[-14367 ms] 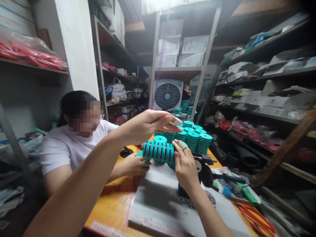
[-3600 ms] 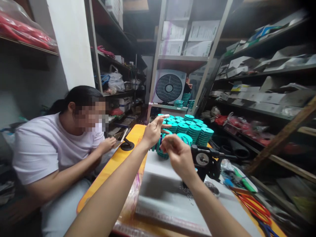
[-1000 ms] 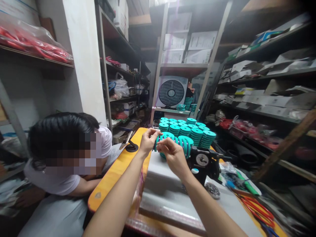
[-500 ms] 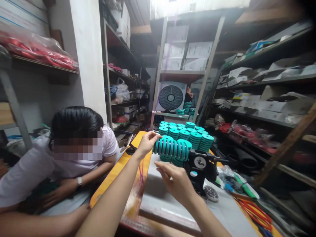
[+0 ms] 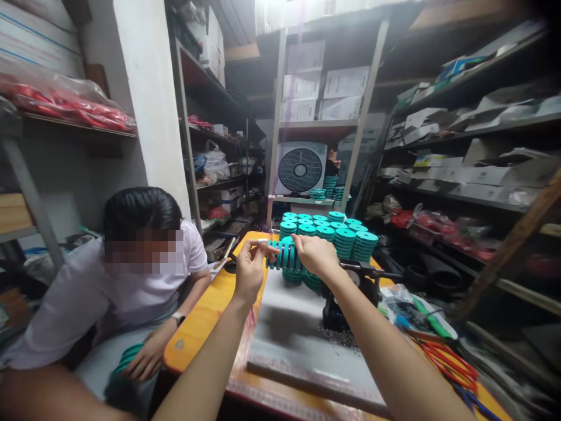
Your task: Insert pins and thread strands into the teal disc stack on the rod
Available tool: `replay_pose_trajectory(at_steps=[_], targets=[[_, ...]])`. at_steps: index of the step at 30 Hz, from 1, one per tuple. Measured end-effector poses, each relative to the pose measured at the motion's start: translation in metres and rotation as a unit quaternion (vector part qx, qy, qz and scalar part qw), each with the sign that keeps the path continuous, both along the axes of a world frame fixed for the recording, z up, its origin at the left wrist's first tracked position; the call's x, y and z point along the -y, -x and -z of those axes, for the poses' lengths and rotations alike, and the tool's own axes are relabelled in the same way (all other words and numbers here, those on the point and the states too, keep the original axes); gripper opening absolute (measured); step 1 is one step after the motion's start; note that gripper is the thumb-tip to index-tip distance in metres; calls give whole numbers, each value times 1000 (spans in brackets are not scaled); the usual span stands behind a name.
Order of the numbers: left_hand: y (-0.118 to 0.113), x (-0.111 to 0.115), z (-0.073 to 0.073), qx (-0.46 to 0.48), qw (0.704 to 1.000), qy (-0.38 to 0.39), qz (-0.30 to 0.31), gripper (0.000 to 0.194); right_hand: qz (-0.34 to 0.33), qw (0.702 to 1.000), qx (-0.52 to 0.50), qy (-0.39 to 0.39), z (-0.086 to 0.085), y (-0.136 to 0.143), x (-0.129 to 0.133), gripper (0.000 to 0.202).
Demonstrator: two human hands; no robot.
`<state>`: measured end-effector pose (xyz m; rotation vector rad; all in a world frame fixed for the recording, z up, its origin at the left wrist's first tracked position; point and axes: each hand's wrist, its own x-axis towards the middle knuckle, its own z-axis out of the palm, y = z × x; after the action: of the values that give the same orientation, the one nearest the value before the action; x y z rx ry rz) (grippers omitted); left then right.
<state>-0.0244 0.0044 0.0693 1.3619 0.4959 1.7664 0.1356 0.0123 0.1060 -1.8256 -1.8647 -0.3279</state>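
A row of teal discs [image 5: 284, 255] with dark purple thread between them sits on the black winding machine [image 5: 335, 310]. At its left end my left hand [image 5: 252, 266] has its fingers pinched together; what lies between them is too small to make out. My right hand [image 5: 316, 254] rests over the right part of the row, fingers bent round the discs. Behind both hands stand several stacks of teal discs [image 5: 344, 242]. Purple threads [image 5: 250, 320] hang below my left hand.
At the left, a person [image 5: 144, 292] sits with a hand on teal discs [image 5: 129, 356]. A fan [image 5: 300, 169] stands on the back shelf. Small metal bits [image 5: 339, 338] lie by the machine. Orange cable [image 5: 451, 362] and a green-handled tool [image 5: 432, 318] are at the right.
My right hand has moved up from below onto the disc row. My left hand has shifted slightly left and down. The round dish of metal bits is no longer visible. The person's arm has moved.
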Motion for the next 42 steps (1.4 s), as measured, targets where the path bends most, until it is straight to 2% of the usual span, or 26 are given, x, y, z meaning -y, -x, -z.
replay_pose_trajectory(at_steps=[4, 10, 14, 17, 21, 25, 31, 36, 39, 42], targets=[[-9, 3, 22, 40, 998, 32, -32, 18, 22, 999, 29, 20, -1, 0, 5, 58], [-20, -4, 54, 143, 984, 99, -27, 27, 34, 998, 52, 30, -3, 0, 2, 61], [-27, -9, 68, 157, 979, 123, -32, 31, 40, 997, 56, 32, -1, 1, 0, 61], [-20, -8, 73, 152, 977, 149, -16, 34, 35, 997, 55, 33, -1, 0, 0, 59], [8, -7, 76, 119, 973, 195, -15, 38, 21, 998, 54, 27, -2, -2, 1, 56], [25, -28, 65, 49, 977, 205, -32, 39, 5, 998, 55, 13, -2, -4, 5, 53], [5, -62, 32, -80, 988, 128, 28, 38, -7, 998, 68, -12, -1, -5, 8, 55], [1, -62, 23, -150, 984, 88, 34, 32, -1, 997, 72, -30, 4, -2, 6, 53], [3, -60, 13, -196, 973, 115, 44, 32, 3, 997, 74, -38, 6, -1, 7, 52], [4, -63, 2, -247, 951, 174, 65, 33, 3, 996, 75, -41, 8, -1, 7, 51]])
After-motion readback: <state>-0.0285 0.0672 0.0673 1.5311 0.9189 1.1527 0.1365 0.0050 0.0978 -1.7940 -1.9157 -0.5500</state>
